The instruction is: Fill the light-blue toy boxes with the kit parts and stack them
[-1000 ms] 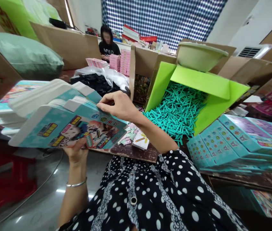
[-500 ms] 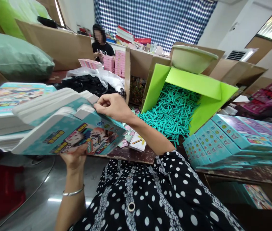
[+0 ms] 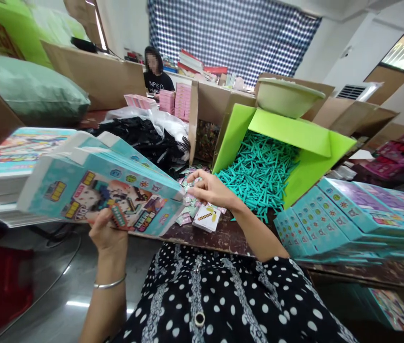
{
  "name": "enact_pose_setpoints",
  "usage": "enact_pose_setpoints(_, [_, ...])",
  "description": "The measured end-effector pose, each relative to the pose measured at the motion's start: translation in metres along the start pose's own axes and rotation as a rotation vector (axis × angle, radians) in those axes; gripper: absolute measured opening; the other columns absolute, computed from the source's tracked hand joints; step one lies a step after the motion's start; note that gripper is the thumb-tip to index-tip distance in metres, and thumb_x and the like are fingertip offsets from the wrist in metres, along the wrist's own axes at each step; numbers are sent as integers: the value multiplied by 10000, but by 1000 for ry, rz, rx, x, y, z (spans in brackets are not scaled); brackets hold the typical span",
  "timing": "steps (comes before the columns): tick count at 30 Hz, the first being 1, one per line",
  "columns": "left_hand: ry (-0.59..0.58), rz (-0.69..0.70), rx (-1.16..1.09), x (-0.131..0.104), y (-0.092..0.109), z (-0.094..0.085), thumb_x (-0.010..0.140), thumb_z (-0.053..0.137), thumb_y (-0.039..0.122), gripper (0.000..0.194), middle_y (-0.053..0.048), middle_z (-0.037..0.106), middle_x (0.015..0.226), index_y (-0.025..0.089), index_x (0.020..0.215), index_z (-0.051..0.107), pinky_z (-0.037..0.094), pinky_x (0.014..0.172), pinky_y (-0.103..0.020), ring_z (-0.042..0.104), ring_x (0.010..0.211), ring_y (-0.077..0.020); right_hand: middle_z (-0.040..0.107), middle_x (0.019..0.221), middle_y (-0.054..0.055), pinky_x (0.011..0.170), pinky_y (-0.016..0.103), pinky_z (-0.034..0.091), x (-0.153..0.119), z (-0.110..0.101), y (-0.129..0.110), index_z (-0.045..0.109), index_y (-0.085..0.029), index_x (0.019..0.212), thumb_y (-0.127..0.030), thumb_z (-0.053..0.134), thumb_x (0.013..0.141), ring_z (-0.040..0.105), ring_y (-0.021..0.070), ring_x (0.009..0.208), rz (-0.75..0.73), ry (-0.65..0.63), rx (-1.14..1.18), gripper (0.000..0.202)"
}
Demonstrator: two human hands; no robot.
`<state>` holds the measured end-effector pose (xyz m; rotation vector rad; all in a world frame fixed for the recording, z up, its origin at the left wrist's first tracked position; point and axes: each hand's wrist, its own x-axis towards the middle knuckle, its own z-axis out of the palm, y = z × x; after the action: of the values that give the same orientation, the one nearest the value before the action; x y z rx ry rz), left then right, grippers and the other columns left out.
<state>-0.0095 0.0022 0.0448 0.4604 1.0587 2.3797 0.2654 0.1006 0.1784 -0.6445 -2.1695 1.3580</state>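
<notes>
In the head view, my left hand (image 3: 107, 231) is closed from below on a bundle of flat printed cartons (image 3: 116, 195), teal with toy pictures. The bundle is tilted, with its white edges fanned a little at the top. My right hand (image 3: 212, 190) is just off the bundle's right end, fingers bent and apart, with nothing visible in them. Below it lie small pink and green packets (image 3: 186, 216) and a little stack of white cards (image 3: 207, 217) printed with a pickaxe-like picture.
A green box (image 3: 330, 162) on its side spills teal sticks (image 3: 259, 166). Filled teal boxes (image 3: 316, 214) stand at right, more cartons (image 3: 12, 176) at left. Black mesh (image 3: 141, 143) lies behind. A person (image 3: 157, 76) sits across by pink boxes (image 3: 182, 100).
My right hand has left the bundle's top flaps and moved right and down. The bundle has closed up and turned slightly, its printed side more toward me. The person opposite has lowered their hands.
</notes>
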Motion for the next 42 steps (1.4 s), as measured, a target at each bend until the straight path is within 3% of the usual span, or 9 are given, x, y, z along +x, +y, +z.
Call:
enact_pose_setpoints(7, [-35,133,-146,-3,9,25,664,704,432,489,-56,831,1127,220,1100,758,600,1228,-519,734,1352,-362,525,731,-31,679,256,401,3,14,52,532,-211,792,-683,729,949,471,122,695,-151,-189,-91,536])
enact_pose_setpoints(11, [-34,181,-154,3,15,20,637,686,379,604,-52,829,1191,218,1214,759,621,1208,-525,733,1362,-371,644,770,-17,708,267,386,-9,2,29,734,-197,1022,-342,593,1050,502,111,672,-259,-9,-500,204])
enact_pose_setpoints(16, [-118,107,-116,2,18,2,565,714,327,657,-29,846,1168,237,1214,757,650,1154,-540,776,1272,-387,657,792,-7,681,273,404,-14,-52,-25,796,-185,1116,-373,600,1122,520,104,678,-500,375,-575,271])
enact_pose_setpoints(22, [-143,-159,-55,-27,-9,-5,457,704,275,705,-5,863,1103,311,1159,760,718,966,-524,815,1149,-409,625,801,-59,608,188,381,89,-60,-73,704,-143,1025,-466,598,1170,464,35,641,-508,369,-383,369])
enact_pose_setpoints(25, [-172,-236,-33,-44,-29,0,440,768,279,675,-7,862,1056,312,1114,758,723,933,-501,813,1161,-422,606,768,-70,546,168,333,160,-44,-85,625,-114,898,-311,496,1230,407,-2,579,-376,375,-284,407])
enact_pose_setpoints(28, [-192,-308,-27,-56,-46,0,455,856,342,667,-21,858,1019,299,1114,762,715,929,-442,807,1193,-399,603,748,-72,565,153,339,186,-42,-84,583,-100,813,-231,498,1232,422,-6,627,-195,267,-384,448])
enact_pose_setpoints(33, [-142,-365,-77,-52,-55,-11,433,888,365,700,-49,858,980,239,1113,778,699,806,-377,823,1026,-346,672,848,-35,827,225,490,96,-57,-50,663,-145,949,-679,434,1180,635,85,879,-220,218,-577,625])
enact_pose_setpoints(37, [-81,-352,-124,-42,-51,-15,452,882,377,682,-69,865,1043,200,1102,771,697,900,-414,811,1073,-351,788,1297,112,1072,444,559,18,-45,2,692,-189,1441,-957,601,946,714,249,1132,-60,11,-518,919])
enact_pose_setpoints(42, [-68,-365,-109,-41,-43,-9,480,911,317,652,-55,866,992,186,1089,720,665,1078,-414,802,1172,-339,627,1645,204,1266,564,526,1,3,62,574,-204,1627,-1113,546,791,631,369,1472,83,-148,-105,1236])
